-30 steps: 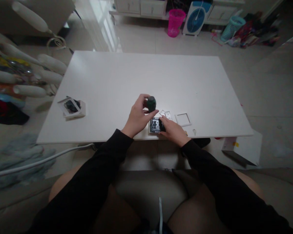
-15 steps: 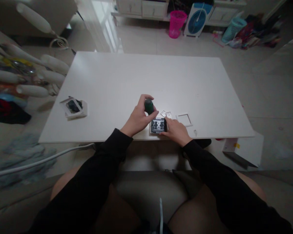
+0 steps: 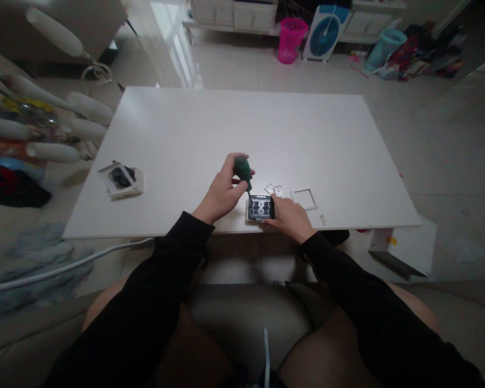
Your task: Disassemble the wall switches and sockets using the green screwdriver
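The left hand (image 3: 222, 191) is holding the screwdriver (image 3: 243, 168), curled round its handle (image 3: 241, 165), likely the surest hold on a light, stiff tool, while the right hand (image 3: 290, 216) is clasping the dark panel (image 3: 261, 208) just below that grip

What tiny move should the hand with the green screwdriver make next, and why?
Perhaps the left hand should tip the green screwdriver more upright: it slants, with its tip at the left part of the dark panel, though contact is unclear. The right hand holds the opposite side, which should help.
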`<state>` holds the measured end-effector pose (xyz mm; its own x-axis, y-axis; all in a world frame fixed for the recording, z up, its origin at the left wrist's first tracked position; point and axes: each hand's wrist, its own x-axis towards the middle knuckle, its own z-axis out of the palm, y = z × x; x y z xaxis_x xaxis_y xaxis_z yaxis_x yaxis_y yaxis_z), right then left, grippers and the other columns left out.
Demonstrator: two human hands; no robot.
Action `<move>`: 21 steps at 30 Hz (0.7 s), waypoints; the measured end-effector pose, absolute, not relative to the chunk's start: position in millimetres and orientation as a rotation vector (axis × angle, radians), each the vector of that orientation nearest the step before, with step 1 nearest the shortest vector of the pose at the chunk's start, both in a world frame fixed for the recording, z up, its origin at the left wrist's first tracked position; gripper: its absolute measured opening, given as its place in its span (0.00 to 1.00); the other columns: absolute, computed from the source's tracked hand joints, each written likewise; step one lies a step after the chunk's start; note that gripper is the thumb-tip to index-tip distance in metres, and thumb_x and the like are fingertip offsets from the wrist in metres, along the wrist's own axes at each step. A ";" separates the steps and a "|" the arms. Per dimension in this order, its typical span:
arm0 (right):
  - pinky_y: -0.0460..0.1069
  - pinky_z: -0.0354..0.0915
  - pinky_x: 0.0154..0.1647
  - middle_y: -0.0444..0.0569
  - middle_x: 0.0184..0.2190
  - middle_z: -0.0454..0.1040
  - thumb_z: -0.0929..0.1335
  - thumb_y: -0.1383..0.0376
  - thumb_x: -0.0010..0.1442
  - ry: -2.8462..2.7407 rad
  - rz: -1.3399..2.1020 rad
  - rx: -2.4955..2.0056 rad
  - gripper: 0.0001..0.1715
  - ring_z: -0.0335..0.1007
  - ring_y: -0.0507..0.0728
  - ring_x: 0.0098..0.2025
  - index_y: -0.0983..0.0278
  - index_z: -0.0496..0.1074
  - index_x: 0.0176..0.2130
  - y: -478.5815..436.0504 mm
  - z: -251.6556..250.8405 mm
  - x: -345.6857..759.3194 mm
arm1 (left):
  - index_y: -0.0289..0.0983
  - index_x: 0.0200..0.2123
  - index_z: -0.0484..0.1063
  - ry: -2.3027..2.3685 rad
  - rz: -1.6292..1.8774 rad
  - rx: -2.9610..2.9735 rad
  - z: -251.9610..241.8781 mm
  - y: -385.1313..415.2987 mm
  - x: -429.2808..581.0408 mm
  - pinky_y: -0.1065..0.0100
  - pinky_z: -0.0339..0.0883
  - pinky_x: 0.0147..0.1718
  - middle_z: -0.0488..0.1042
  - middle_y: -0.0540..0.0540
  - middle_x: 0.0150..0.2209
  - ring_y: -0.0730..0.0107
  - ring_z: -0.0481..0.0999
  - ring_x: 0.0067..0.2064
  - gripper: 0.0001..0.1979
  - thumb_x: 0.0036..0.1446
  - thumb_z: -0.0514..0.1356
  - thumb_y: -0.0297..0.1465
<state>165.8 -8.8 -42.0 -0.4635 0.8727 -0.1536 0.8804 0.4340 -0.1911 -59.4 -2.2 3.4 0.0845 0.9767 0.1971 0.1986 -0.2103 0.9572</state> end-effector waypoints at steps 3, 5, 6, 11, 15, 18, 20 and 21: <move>0.59 0.70 0.44 0.62 0.52 0.80 0.77 0.50 0.58 2.629 -0.396 1.607 0.39 0.76 0.70 0.51 0.65 0.66 0.60 -8.5 -41.2 164.9 | 0.43 0.55 0.63 1.187 1.205 1.523 3.7 -3.7 -58.5 0.60 0.77 0.44 0.76 0.48 0.41 0.66 0.78 0.43 0.23 0.56 0.59 0.23; 0.58 0.69 0.43 0.62 0.52 0.80 0.76 0.50 0.59 2.620 -0.406 1.603 0.39 0.76 0.70 0.51 0.65 0.66 0.60 -7.9 -40.6 164.2 | 0.42 0.52 0.63 1.205 1.213 1.533 4.5 -4.1 -56.3 0.61 0.76 0.43 0.75 0.49 0.39 0.68 0.77 0.40 0.20 0.58 0.62 0.26; 0.58 0.69 0.43 0.62 0.52 0.80 0.76 0.50 0.59 2.611 -0.414 1.603 0.38 0.76 0.70 0.51 0.65 0.66 0.60 -7.6 -40.5 164.0 | 0.41 0.51 0.64 1.216 1.221 1.541 5.1 -3.9 -55.0 0.61 0.75 0.42 0.75 0.50 0.38 0.69 0.77 0.39 0.18 0.59 0.63 0.28; 0.57 0.66 0.41 0.62 0.51 0.80 0.76 0.50 0.59 2.585 -0.425 1.607 0.39 0.76 0.70 0.50 0.66 0.66 0.60 -6.5 -41.6 164.2 | 0.40 0.46 0.67 1.255 1.268 1.572 7.3 -2.6 -50.0 0.67 0.73 0.36 0.74 0.48 0.41 0.71 0.76 0.39 0.16 0.58 0.68 0.33; 0.56 0.66 0.42 0.62 0.53 0.79 0.77 0.51 0.58 2.604 -0.413 1.592 0.40 0.76 0.70 0.51 0.65 0.65 0.60 -6.8 -42.9 164.4 | 0.41 0.48 0.65 1.262 1.291 1.513 4.9 -3.2 -48.1 0.71 0.72 0.32 0.73 0.49 0.42 0.72 0.77 0.37 0.21 0.54 0.70 0.32; 0.56 0.66 0.42 0.63 0.53 0.79 0.76 0.50 0.59 2.589 -0.416 1.599 0.40 0.76 0.70 0.51 0.65 0.64 0.61 -6.7 -43.5 164.0 | 0.43 0.50 0.62 1.191 1.303 1.489 0.9 -2.8 -48.6 0.67 0.75 0.38 0.75 0.49 0.42 0.69 0.78 0.41 0.20 0.57 0.65 0.29; 0.56 0.66 0.42 0.62 0.52 0.79 0.76 0.50 0.59 2.577 -0.432 1.606 0.39 0.76 0.69 0.50 0.65 0.64 0.60 -6.3 -43.9 163.6 | 0.43 0.52 0.61 1.127 1.300 1.487 -1.3 -2.2 -49.9 0.63 0.75 0.41 0.75 0.47 0.42 0.67 0.79 0.42 0.20 0.58 0.61 0.28; 0.56 0.66 0.41 0.62 0.52 0.79 0.76 0.50 0.59 2.575 -0.440 1.606 0.39 0.76 0.69 0.50 0.65 0.65 0.60 -6.0 -44.0 163.5 | 0.43 0.52 0.61 1.098 1.291 1.489 -1.9 -2.2 -50.7 0.62 0.75 0.41 0.76 0.47 0.42 0.66 0.79 0.43 0.20 0.58 0.60 0.27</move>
<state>163.5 -6.0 -44.0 -0.4495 0.8675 -0.2133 0.8890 0.4111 -0.2015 -50.7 -2.2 -1.9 0.0782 0.9676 0.2402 0.0818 -0.2463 0.9657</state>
